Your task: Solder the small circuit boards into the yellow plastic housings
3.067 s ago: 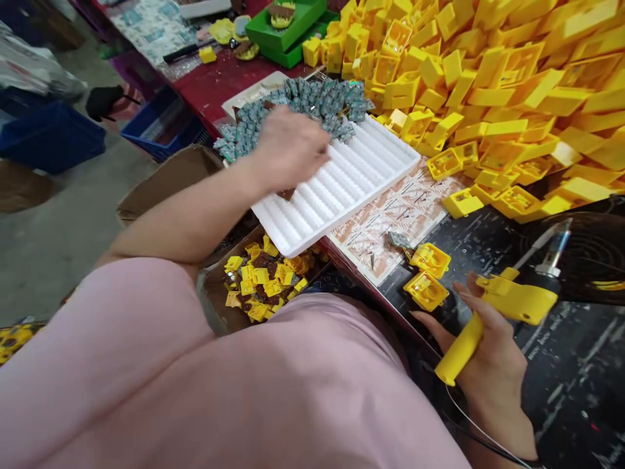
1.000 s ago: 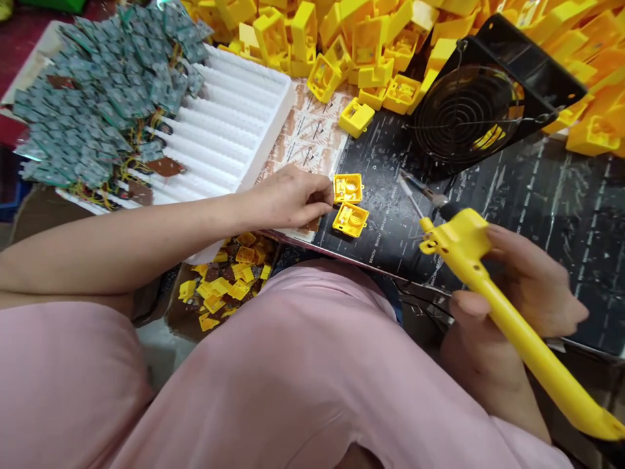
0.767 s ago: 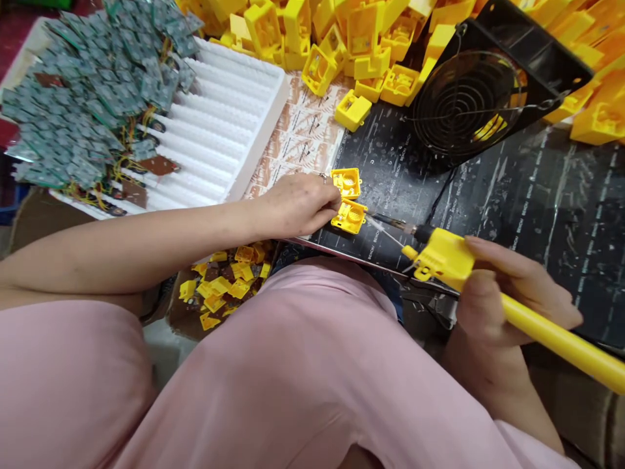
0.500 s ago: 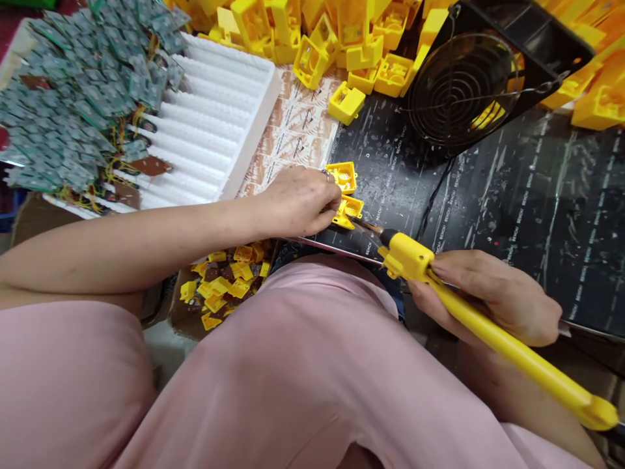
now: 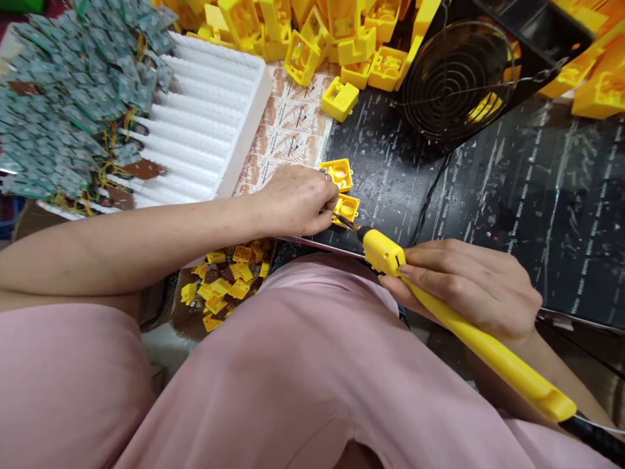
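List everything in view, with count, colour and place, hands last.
Lettered bench surface: 1, black, middle and right
Open plastic shells: 2, yellow, near bench edge
Long-handled plastic soldering iron: 1, yellow, tip at nearer shell
Piled plastic cases: many, yellow, across top
Round-grilled fan: 1, black, upper right
Thin cable: 1, black, below fan
Printed sheet: 1, brown and white, right of tray
Ridged foam tray: 1, white, left
Small circuit boards: many, mostly grey-green, on tray
Cardboard box: 1, brown, below bench
Plastic pieces: many, yellow, in box
Shirt: 1, pink, foreground
Left hand: 1, bare, at shells
Right hand: 1, bare, gripping iron
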Available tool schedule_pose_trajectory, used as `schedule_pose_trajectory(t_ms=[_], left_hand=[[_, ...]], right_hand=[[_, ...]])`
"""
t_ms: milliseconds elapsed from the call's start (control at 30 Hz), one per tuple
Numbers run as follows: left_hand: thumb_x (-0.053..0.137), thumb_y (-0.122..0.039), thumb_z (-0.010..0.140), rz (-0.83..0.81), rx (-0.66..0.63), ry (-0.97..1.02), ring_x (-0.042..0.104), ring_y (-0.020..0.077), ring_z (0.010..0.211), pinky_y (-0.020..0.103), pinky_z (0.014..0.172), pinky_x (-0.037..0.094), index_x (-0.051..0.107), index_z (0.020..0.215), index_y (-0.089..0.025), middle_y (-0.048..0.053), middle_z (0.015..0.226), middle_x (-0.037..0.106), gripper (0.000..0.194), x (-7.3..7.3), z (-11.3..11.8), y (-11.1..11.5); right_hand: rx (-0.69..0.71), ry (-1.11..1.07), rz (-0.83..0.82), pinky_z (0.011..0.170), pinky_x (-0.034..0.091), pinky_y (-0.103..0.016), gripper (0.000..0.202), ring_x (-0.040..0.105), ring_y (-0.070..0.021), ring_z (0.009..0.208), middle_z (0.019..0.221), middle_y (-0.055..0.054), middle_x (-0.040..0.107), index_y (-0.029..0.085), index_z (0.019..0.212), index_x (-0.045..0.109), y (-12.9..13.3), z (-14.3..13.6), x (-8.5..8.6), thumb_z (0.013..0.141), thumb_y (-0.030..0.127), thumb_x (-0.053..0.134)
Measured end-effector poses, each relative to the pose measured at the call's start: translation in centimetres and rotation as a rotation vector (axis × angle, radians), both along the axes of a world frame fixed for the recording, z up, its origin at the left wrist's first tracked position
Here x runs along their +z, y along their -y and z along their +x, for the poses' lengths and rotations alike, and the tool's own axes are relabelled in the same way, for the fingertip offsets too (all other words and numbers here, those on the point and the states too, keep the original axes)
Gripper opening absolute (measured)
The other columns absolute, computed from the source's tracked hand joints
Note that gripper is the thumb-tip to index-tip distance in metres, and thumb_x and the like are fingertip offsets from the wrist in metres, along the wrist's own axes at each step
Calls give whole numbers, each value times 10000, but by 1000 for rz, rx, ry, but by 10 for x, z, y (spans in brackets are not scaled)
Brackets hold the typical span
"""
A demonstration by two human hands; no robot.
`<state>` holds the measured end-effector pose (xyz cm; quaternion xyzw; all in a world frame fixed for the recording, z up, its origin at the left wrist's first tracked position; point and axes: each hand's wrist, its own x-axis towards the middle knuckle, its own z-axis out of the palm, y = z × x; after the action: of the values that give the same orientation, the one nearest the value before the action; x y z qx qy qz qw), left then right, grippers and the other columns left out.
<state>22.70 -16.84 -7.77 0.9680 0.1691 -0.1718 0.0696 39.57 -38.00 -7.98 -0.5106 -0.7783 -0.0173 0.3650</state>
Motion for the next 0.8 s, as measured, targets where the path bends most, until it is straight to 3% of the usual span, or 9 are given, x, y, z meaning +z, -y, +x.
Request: schedule_pose_trajectory(t_ms=[167, 400, 633, 800], left_hand=[[511, -295, 879, -17, -1, 3, 743, 295, 968, 355, 704, 435, 787, 954, -188, 81, 962, 796, 305, -2, 0, -1], [533, -281, 869, 1, 0, -4, 740, 273, 924, 333, 689, 419, 778, 929, -176, 76, 918, 789, 273, -1, 1, 1], [544, -299, 862, 21, 3, -2, 739, 259, 909, 316, 672, 408, 766, 897, -179, 68, 921, 789, 255, -1, 2, 0], [511, -305, 872, 41, -12, -34, 741, 285, 928, 344, 677, 410, 765, 914, -180, 81, 938, 786, 286, 0, 3, 2]], right_hand=[[-33, 4, -33, 693, 631, -262, 226, 731, -153, 753, 838, -14, 741, 191, 944, 647, 0, -2, 5, 856, 99, 833], [-14, -26, -35, 695, 616, -286, 280, 710, -166, 745, 846, -50, 728, 146, 953, 668, 4, 1, 13, 786, 11, 849], [-91, -100, -19, 645, 598, -262, 320, 717, -153, 741, 860, -11, 747, 190, 986, 684, 13, 9, 3, 772, 38, 868], [-108, -48, -98, 663, 609, -247, 87, 717, -134, 726, 822, -22, 729, 193, 902, 669, 13, 9, 3, 972, 173, 717]])
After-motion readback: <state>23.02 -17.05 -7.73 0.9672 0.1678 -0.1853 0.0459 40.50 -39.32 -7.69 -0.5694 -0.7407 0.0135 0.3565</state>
